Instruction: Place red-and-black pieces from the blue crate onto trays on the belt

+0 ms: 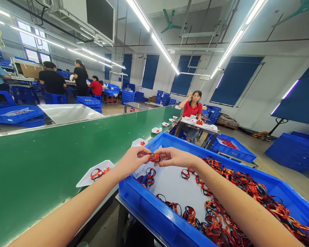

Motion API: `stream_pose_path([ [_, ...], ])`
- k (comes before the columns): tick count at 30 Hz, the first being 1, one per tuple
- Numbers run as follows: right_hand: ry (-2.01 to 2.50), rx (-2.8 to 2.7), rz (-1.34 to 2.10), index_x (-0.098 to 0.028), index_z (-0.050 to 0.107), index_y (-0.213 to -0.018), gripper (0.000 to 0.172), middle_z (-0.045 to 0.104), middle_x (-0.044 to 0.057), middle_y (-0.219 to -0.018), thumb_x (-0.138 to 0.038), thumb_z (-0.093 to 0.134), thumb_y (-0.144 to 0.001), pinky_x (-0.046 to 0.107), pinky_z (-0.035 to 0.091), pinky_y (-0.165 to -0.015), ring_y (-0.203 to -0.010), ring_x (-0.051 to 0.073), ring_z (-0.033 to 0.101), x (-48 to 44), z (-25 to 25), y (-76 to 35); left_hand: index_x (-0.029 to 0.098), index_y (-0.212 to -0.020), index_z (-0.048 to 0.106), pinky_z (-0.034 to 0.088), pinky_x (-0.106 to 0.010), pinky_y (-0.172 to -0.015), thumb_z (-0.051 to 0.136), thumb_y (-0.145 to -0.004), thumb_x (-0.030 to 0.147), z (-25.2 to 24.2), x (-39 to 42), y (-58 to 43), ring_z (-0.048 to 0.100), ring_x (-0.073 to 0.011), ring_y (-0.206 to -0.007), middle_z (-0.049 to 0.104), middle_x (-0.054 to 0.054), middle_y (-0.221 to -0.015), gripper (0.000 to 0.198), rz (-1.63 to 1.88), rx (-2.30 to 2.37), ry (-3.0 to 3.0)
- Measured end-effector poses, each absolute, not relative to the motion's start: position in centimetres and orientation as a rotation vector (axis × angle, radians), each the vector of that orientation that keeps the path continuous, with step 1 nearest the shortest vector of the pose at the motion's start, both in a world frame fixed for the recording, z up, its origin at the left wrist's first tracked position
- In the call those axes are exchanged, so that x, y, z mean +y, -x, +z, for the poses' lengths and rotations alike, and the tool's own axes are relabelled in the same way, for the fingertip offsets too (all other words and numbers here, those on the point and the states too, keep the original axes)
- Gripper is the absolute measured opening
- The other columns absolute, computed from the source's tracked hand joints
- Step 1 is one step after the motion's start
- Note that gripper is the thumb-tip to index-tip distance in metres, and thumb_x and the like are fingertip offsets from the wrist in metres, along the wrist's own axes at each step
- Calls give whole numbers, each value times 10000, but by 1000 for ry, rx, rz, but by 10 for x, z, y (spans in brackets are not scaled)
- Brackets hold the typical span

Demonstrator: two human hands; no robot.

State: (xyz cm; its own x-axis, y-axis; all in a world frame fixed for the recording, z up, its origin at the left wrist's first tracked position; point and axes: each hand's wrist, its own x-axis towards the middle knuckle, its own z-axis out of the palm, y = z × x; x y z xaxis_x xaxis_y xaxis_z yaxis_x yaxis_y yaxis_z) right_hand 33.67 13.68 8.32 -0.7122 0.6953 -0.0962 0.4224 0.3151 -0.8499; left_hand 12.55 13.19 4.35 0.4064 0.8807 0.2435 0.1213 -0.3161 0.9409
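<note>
My left hand and my right hand meet above the far corner of a blue bin. Both pinch one small red-and-black band between their fingertips. The bin holds several more such bands, heaped thickest on its right side, over a white liner. To the left, on the green conveyor belt, a white tray holds a couple of bands.
More white trays sit farther along the belt. A person in a red shirt sits at a table beyond. Other people work at the far left among stacked blue bins. Another blue bin of bands stands to the right.
</note>
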Motion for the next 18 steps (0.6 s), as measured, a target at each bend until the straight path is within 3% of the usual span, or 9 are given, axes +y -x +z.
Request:
stream_pose_path([
  [7,996,-2138,1408,-149,637,-1059,318,699,61,-851,-372,579,-840,231,417,-608,-688,109,578,135,85,-334,130,-892,667,517,-287,-741,675,-724,352,44,135,-122,643,-151,-759,689,-75,-801,279,957,832,-1477],
  [13,1041,-1973,1479,-140,650,-882,284,687,48,-753,-411,598,-817,190,365,-498,-569,79,534,133,83,-327,141,-924,672,519,-264,-682,704,-692,411,48,134,-122,623,-125,-672,666,-38,-711,357,924,819,-1477],
  [18,1047,-1857,1539,-128,653,-878,309,671,39,-691,-423,624,-790,180,309,-426,-469,55,459,134,80,-325,136,-912,677,531,-271,-648,668,-717,409,48,134,-123,636,-133,-648,674,-50,-735,335,890,846,-1499],
])
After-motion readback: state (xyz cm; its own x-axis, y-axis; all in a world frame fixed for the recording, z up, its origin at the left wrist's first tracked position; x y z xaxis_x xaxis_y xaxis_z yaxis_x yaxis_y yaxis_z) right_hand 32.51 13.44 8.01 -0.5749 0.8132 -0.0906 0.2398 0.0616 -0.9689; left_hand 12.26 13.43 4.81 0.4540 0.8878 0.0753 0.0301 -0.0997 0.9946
